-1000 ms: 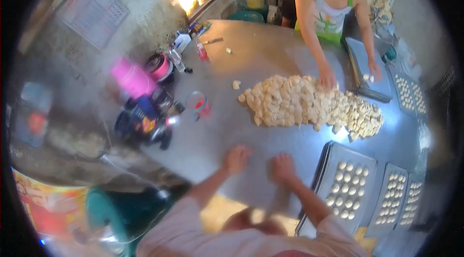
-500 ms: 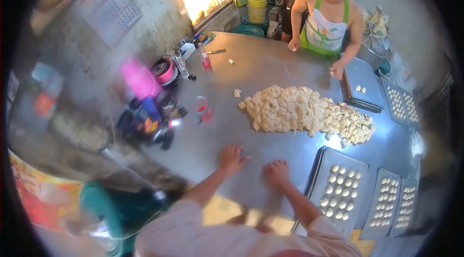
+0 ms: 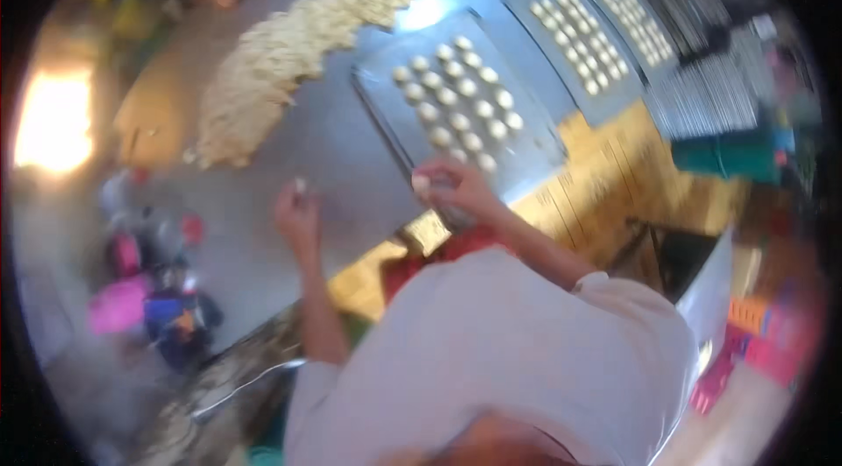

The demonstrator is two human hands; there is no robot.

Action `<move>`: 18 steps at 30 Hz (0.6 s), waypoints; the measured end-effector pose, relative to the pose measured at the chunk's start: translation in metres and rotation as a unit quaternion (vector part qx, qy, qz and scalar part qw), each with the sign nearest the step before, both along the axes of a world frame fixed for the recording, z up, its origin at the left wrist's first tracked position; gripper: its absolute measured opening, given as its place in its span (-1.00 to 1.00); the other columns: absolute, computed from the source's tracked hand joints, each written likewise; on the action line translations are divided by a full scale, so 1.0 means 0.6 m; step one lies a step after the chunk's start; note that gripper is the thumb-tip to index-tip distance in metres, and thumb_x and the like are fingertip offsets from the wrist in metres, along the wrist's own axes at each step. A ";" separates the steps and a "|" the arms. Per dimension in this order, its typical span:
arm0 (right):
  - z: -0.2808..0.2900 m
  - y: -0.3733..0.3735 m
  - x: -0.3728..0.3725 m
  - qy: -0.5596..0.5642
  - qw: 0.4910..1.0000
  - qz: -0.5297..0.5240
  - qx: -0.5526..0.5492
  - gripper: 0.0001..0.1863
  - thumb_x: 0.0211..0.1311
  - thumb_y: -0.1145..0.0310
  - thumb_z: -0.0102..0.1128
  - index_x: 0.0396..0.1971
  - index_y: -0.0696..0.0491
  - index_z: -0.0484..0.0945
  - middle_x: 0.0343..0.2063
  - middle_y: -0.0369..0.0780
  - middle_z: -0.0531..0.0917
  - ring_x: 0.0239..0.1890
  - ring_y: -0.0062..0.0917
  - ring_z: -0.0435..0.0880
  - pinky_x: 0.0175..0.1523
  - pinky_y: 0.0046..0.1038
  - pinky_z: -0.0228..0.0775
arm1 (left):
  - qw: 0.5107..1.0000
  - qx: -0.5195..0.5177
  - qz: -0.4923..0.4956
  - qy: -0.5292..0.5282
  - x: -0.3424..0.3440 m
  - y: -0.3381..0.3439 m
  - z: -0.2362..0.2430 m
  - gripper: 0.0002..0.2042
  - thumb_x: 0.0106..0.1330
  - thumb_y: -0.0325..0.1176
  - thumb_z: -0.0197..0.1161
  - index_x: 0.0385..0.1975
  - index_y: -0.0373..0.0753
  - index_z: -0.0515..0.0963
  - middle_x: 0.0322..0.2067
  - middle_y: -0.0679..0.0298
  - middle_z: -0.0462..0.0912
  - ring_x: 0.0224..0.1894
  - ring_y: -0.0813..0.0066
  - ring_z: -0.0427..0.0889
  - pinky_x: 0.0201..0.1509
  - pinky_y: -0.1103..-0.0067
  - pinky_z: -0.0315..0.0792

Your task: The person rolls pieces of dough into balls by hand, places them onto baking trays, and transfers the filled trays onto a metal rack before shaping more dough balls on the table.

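Holds a small dough piece (image 3: 301,186) in the pinched fingers of the left hand (image 3: 297,212) over the metal table (image 3: 342,146), and a second piece (image 3: 423,185), blurred, in the curled right hand (image 3: 462,190) by the near edge of a tray (image 3: 544,149). In that tray, rows of dough balls (image 3: 446,96); rightward, two more trays (image 3: 593,112) loaded alike; beyond the left hand, a long dough heap (image 3: 281,54).

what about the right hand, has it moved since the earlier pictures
Yes, rightward: judged against the nearest tray, the right hand was apart from its left side earlier and now overlaps its near left corner in view.
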State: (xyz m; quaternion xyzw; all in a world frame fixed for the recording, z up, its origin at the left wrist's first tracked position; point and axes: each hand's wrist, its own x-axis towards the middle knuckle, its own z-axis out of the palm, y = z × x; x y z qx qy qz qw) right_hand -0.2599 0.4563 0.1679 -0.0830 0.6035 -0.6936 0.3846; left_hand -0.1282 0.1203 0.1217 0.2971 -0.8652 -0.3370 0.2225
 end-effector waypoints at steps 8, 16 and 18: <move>0.018 0.287 -0.111 0.370 0.892 -0.206 0.160 -0.61 0.07 0.53 0.46 -0.03 0.06 0.73 -0.07 -0.14 0.72 -0.06 -0.35 0.75 0.05 -0.34 0.60 | 0.962 -0.051 -0.256 0.076 -0.243 0.476 0.104 -0.82 0.19 -0.38 0.44 -0.22 -0.18 0.71 -0.17 0.23 0.73 -0.09 0.19 0.63 0.06 0.31 0.42; -0.100 0.346 -0.152 0.469 0.848 -0.086 0.233 -0.65 0.11 0.42 0.48 -0.06 0.05 0.72 -0.14 -0.15 0.70 -0.09 -0.27 0.71 -0.01 -0.34 0.57 | 0.946 -0.171 -0.275 0.005 -0.239 0.601 0.062 -0.80 0.17 -0.27 0.44 -0.23 -0.11 0.70 -0.27 0.29 0.70 -0.12 0.22 0.58 0.04 0.29 0.31; -0.039 0.351 -0.147 0.419 0.881 -0.106 0.193 -0.69 0.14 0.40 0.48 -0.09 0.05 0.73 -0.18 -0.18 0.71 -0.13 -0.33 0.71 -0.03 -0.36 0.56 | 0.969 -0.135 -0.195 0.065 -0.230 0.601 0.114 -0.81 0.20 -0.29 0.44 -0.22 -0.13 0.70 -0.29 0.26 0.68 -0.14 0.17 0.57 0.03 0.27 0.34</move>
